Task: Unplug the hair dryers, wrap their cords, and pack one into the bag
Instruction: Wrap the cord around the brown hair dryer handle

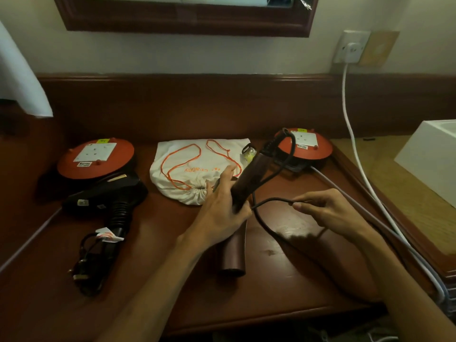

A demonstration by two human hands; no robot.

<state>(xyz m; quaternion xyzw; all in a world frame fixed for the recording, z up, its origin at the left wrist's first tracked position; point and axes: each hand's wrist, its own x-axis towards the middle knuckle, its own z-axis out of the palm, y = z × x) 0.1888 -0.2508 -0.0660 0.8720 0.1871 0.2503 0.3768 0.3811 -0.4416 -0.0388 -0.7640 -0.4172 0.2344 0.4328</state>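
My left hand [222, 206] grips a maroon hair dryer [249, 176] by its body, handle pointing up and away, barrel [233, 255] pointing down toward me. Its dark cord [269, 201] leaves the handle top, loops down past my left hand and runs to my right hand [328, 213], which pinches it between thumb and fingers. A black hair dryer [106, 196] lies on the desk at left, its cord bundled beside the plug [81, 275]. A white drawstring bag [197, 166] with orange strings lies behind my left hand, its mouth cinched.
Two orange cable reels with sockets sit at the back, one left [96, 159], one right [308, 144]. A white cable [350, 124] runs from the wall socket [350, 46] down the desk's right edge. A white box [431, 159] stands at far right.
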